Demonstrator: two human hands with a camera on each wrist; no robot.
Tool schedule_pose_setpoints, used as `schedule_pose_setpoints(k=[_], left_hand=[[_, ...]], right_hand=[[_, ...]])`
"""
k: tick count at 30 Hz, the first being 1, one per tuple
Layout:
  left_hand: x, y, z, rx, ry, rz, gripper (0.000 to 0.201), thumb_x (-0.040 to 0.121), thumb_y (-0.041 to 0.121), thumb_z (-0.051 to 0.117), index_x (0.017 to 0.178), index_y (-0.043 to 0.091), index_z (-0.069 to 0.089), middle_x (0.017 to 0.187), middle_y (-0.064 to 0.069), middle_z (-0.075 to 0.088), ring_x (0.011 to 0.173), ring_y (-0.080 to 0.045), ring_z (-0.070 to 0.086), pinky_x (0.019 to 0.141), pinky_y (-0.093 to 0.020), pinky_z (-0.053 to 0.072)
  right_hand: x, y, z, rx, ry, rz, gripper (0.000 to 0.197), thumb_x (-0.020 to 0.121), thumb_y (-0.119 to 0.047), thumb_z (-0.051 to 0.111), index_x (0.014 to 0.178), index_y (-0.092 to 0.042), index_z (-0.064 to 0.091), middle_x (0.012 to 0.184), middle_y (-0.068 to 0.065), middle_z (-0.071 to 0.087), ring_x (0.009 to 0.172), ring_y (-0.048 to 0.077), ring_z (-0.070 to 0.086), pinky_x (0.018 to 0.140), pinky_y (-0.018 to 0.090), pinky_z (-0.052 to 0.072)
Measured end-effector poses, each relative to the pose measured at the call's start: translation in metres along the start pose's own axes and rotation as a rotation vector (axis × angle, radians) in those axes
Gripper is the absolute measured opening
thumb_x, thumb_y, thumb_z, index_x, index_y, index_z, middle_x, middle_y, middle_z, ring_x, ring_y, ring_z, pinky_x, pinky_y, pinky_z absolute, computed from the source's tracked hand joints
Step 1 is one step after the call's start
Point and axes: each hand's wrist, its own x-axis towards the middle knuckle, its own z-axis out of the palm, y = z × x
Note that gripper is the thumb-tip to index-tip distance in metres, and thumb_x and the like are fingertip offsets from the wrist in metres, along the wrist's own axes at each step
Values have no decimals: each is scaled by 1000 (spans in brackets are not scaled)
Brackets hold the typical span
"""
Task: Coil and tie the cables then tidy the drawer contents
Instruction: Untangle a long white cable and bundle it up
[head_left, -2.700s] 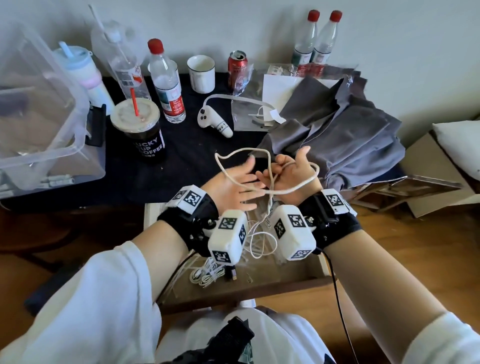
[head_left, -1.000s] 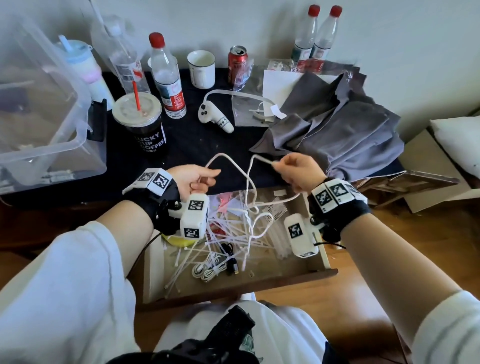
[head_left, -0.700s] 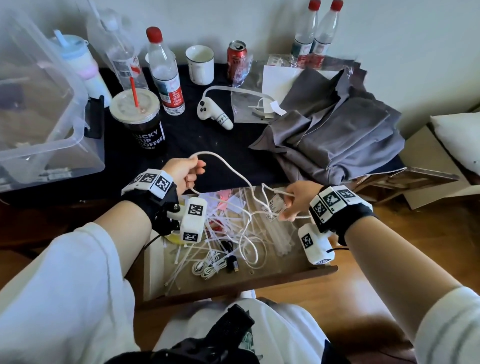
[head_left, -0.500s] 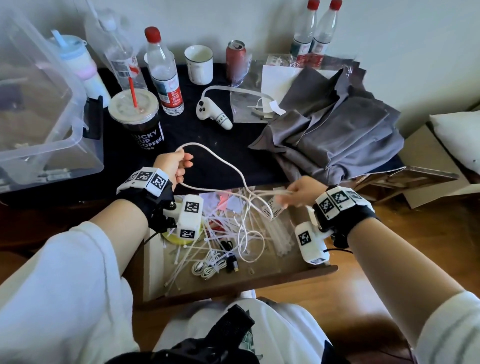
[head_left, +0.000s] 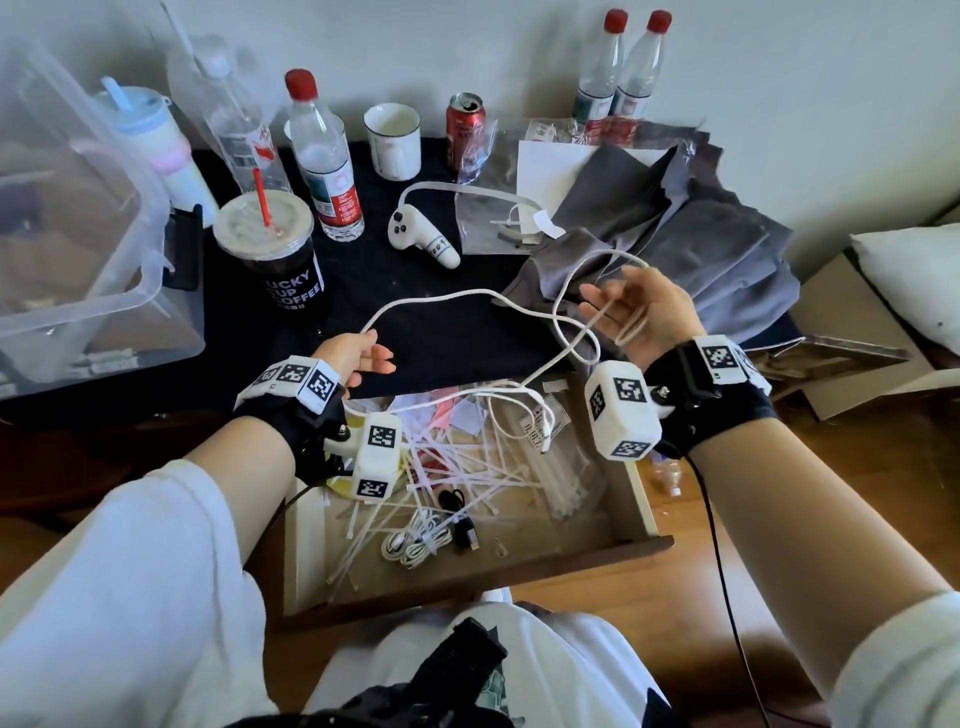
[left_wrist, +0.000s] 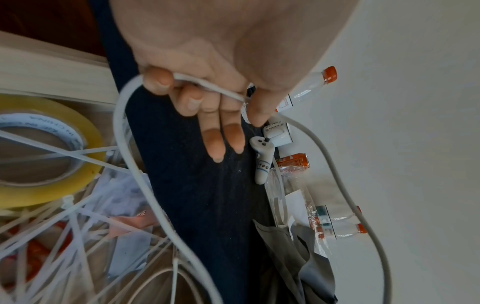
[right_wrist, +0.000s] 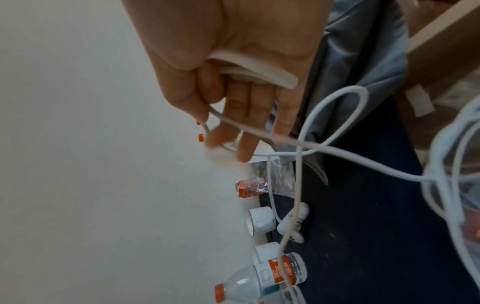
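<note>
A long white cable (head_left: 467, 297) hangs between my two hands above the open wooden drawer (head_left: 467, 587). My left hand (head_left: 371, 356) grips one stretch of it at the drawer's back left; the left wrist view shows the cable (left_wrist: 207, 86) pinched under the thumb with two fingers curled round it. My right hand (head_left: 613, 301) is raised palm-up over the grey cloth, loops of cable (right_wrist: 259, 135) wound round its fingers and held by the thumb. The cable's loose tail drops into the drawer among white zip ties (head_left: 467, 467). A tied white cable bundle (head_left: 415, 543) lies near the drawer's front.
A yellow tape roll (left_wrist: 39, 144) sits in the drawer's left corner. On the dark tabletop stand a coffee cup (head_left: 280, 270), water bottles (head_left: 324, 156), a mug (head_left: 392, 140), a can (head_left: 465, 130) and a white controller (head_left: 426, 241). A clear bin (head_left: 78, 249) fills the left, grey cloth (head_left: 701, 234) the right.
My right hand has risen from the drawer's back edge and turned palm-up, drawing the cable up into loops round its fingers. My left hand has stayed near its place, still holding the cable.
</note>
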Motion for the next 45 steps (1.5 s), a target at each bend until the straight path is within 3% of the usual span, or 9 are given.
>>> schedule_pose_setpoints(k=[4,16,22,25,28,31,35,41,45], left_hand=[[-4,7,3,-85,109,47,35,100,18,36,69,9,50,38,9,57,22,-1,40,28,-10,22],[-18,15,-6,-201,226,46,27,93,9,46,66,13,48,28,9,48,22,-2,40,37,-10,28],[-34,30,18,-175,-6,254,26,96,30,46,79,21,63,56,10,66,41,-4,29,40,-15,18],[-47,44,33,-153,-157,401,25,97,26,47,85,18,67,61,8,65,46,-2,32,42,-14,20],[-59,52,47,-72,-275,505,23,97,22,49,88,15,68,61,9,62,49,-4,32,43,-14,21],[-65,55,59,-14,-346,553,22,96,23,50,84,15,67,57,9,55,48,-4,33,44,-14,22],[-61,47,60,-18,-350,564,31,97,26,50,71,13,60,49,9,44,47,-5,34,45,-15,27],[-36,0,35,-36,-336,440,33,101,21,39,75,8,56,51,7,38,52,-8,32,50,-15,30],[-36,-8,36,-87,-331,418,32,100,20,40,77,7,58,53,7,35,51,-7,29,49,-15,28]], right_hand=[[0,0,-2,-264,63,-69,36,94,-12,49,61,-17,35,42,-4,32,32,8,25,37,14,27],[5,16,-24,-921,51,50,34,88,-14,60,58,-10,45,49,6,42,26,7,35,31,15,28],[-4,28,-15,-1254,-108,129,33,85,-30,66,63,-9,53,48,-3,53,45,9,46,43,15,38],[-4,26,-7,-1420,-165,-7,28,82,-31,69,98,-10,63,90,2,62,84,14,58,78,25,46],[-18,20,11,-1215,-386,-180,67,77,-14,75,136,-11,42,127,-4,47,120,6,41,102,17,31],[-31,20,28,-996,-666,-149,48,82,-1,66,127,-7,48,113,3,60,102,4,58,97,19,44],[-32,21,34,-957,-543,-245,10,93,-12,54,87,-13,61,68,10,56,43,2,50,64,24,52],[-7,14,5,-702,-149,-268,29,96,-8,48,68,-11,57,42,-10,53,35,0,42,43,13,40],[-16,19,12,-787,-298,-93,6,89,-2,57,87,-6,61,48,-4,56,39,1,49,50,13,46]])
